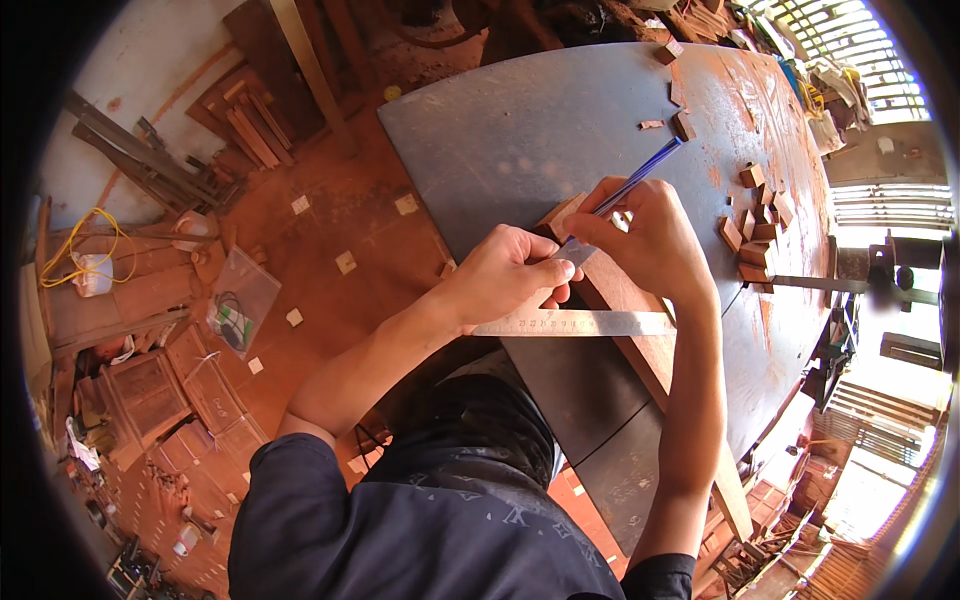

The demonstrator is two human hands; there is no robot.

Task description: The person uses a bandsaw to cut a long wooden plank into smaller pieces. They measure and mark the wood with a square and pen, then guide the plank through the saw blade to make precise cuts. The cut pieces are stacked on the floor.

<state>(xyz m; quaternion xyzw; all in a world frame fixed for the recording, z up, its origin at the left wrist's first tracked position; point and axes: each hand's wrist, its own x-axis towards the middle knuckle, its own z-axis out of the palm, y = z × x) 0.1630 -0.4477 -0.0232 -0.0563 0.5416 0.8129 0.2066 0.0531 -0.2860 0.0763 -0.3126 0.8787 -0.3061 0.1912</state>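
My left hand (515,272) is closed, thumb and fingers pinching a flat metal measuring square against a long wooden beam (632,335). The marked blade of the square (575,323) lies across the beam below my hand, and a greyish part of it shows near my fingertips. In my right hand (645,235) is a blue pen (640,175), its upper end slanting up to the right. The pen's tip is near the beam by my left fingertips; whether it touches the wood is hidden. The beam runs diagonally on the grey table (480,140).
Several small wooden blocks (760,225) lie at the table's right side, with more blocks (684,125) toward its far edge. Reddish sawdust coats the floor (330,210). A clear plastic bag (243,300) and wooden cabinet parts (140,400) are on the left.
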